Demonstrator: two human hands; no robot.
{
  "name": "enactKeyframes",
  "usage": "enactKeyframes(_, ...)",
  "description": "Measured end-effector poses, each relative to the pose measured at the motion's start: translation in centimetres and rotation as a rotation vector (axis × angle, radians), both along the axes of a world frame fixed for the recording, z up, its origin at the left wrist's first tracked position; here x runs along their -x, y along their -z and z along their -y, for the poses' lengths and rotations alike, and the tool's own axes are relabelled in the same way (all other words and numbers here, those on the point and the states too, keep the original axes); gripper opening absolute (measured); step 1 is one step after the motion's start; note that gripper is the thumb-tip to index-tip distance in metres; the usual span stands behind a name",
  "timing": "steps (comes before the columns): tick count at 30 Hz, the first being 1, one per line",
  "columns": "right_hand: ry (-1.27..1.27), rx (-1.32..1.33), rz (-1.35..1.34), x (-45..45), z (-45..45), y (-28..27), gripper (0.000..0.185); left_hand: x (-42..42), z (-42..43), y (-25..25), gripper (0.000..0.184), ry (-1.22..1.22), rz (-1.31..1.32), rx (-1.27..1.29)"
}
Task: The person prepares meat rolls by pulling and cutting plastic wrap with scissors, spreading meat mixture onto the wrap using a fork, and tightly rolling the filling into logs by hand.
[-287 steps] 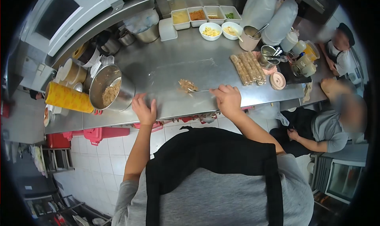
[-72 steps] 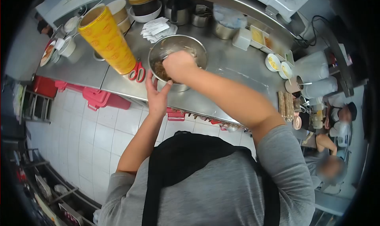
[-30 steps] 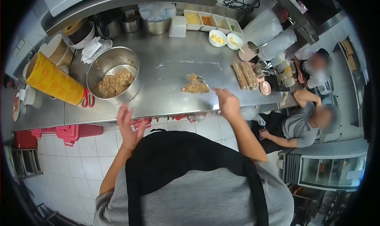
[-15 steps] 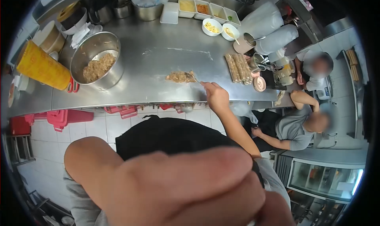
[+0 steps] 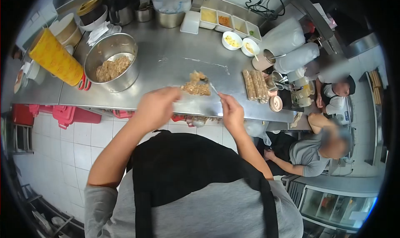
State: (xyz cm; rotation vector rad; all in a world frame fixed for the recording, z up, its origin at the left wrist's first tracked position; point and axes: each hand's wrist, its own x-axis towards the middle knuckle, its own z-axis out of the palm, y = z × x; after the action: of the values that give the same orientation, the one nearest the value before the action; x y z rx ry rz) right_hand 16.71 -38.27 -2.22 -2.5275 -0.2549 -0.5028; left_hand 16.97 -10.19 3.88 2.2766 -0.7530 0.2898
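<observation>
Metal counter [image 5: 155, 44], pot [image 5: 126, 80], food mixture [image 5: 196, 89], rolls [image 5: 256, 86]

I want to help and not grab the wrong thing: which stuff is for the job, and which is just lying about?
Seems part of the job:
spoon in the right hand
food mixture at its tip
metal pot with similar mixture inside
wrapped rolls, probably

Seems just lying about:
white papers
pink bin below
bag-topped pot at the back

Left hand [image 5: 157, 108]: left of frame centre, blurred, finger detail unclear. Left forearm [image 5: 119, 152] slopes toward lower left, elbow bent. Right hand [image 5: 232, 111]: right of centre, fingers closed in a grip; right forearm [image 5: 251, 151] slopes toward lower right.
</observation>
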Motion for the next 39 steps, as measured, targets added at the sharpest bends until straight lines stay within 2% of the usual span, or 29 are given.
enactKeyframes(2,0.032,0.133,-0.032,0.1,0.2,0.9,0.02,0.2,-2.3,4.0,0.028,-0.159,-0.053,0.086)
enactKeyframes(5,0.08,0.051,-0.023,0.7,0.1,0.4,0.025,0.4,-5.1,7.4,0.028,-0.31,0.012,0.062)
enactKeyframes(10,0.127,0.152,0.024,1.1,0.3,-1.0,0.021,-0.8,-6.3,10.1,0.028,-0.325,0.064,0.045)
enactKeyframes(14,0.205,0.164,-0.112,1.6,0.9,-2.5,0.021,-2.3,-5.9,11.1,0.03,-0.315,0.092,0.012)
enactKeyframes(17,0.118,0.115,-0.068,0.6,0.8,-2.0,0.018,-3.7,-5.8,11.6,0.034,-0.315,0.107,-0.019)
enactKeyframes(20,0.053,0.236,-0.079,-1.5,-1.4,0.9,0.018,-4.7,-5.6,12.6,0.037,-0.331,0.109,-0.029)
enactKeyframes(24,0.024,0.242,-0.101,-1.6,-4.1,-1.6,0.022,-4.9,-5.5,13.7,0.04,-0.365,0.104,-0.046)
enactKeyframes(30,0.042,0.37,-0.086,-2.5,-0.2,-1.1,0.02,-5.0,-5.6,13.9,0.039,-0.368,0.088,-0.05)
enactKeyframes(34,0.111,0.383,-0.125,-1.8,-0.5,-4.4,0.016,-5.0,-5.5,13.7,0.039,-0.368,0.097,-0.06)
enactKeyframes(39,0.082,0.361,-0.179,-2.0,0.0,-2.1,0.015,-4.8,-5.6,13.6,0.039,-0.358,0.106,-0.057)
